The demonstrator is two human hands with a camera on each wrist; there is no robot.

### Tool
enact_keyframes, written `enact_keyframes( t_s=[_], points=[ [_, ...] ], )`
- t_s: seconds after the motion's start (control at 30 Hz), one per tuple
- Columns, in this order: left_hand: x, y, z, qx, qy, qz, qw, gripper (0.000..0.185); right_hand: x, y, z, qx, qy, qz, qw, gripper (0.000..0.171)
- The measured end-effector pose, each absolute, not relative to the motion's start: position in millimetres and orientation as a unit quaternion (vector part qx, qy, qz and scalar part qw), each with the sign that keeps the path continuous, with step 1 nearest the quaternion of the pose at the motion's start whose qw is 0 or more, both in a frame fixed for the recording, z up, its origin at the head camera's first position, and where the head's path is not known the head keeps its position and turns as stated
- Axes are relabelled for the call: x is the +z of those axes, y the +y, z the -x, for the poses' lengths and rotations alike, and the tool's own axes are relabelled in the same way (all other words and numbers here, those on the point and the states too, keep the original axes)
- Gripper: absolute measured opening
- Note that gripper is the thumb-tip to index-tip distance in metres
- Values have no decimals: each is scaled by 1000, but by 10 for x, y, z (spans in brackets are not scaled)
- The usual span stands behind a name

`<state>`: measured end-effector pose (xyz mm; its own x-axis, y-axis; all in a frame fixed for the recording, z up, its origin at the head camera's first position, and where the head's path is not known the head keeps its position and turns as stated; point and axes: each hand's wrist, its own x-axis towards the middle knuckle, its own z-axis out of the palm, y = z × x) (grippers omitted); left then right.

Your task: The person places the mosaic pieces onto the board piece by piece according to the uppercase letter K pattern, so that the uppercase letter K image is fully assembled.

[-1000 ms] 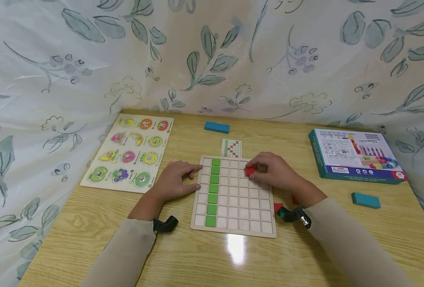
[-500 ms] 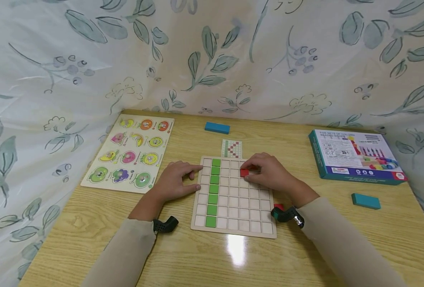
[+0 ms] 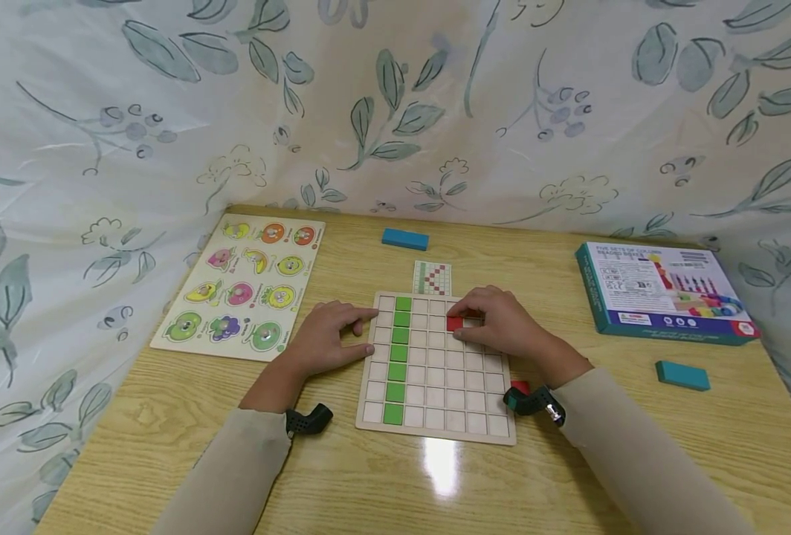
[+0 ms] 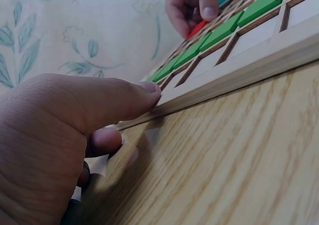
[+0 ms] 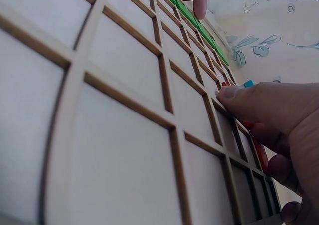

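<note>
Head view: from above and behind the forearms, facing forward and down across the table (image 3: pixel 342 475) to the curtain, far enough to take in the whole grid board (image 3: pixel 436 405). Left wrist view: almost at table level, close beside the board's edge (image 4: pixel 239 73), facing across it. Right wrist view: very close, skimming over the board's squares (image 5: pixel 124 70); board common to all three.

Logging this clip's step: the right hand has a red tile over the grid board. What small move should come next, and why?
Probably press the red tile flat into its cell and let go. The right hand pinches it on the grid board, in the second row right of the green column, while the left hand steadies the board's edge.
</note>
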<state>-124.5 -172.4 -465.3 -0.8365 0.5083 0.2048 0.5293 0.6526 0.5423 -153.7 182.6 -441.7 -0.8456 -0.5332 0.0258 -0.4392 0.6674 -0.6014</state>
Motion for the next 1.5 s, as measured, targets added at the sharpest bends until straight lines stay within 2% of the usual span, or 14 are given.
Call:
enact_keyframes(
  t_s=[0.53,0.9,1.5],
  points=[
    [-4707,-1726,1240,-305,-907,290,28,55,-4452,1868,1508,-332,903,263,71,33],
    [-4712,-1729,1248,-303,-911,280,14,54,-4383,1916,1445,-344,901,256,70,33],
    [-4690,-1745,1253,-302,-908,288,25,55,-4356,2237,1170,-336,906,250,62,32]
  ],
)
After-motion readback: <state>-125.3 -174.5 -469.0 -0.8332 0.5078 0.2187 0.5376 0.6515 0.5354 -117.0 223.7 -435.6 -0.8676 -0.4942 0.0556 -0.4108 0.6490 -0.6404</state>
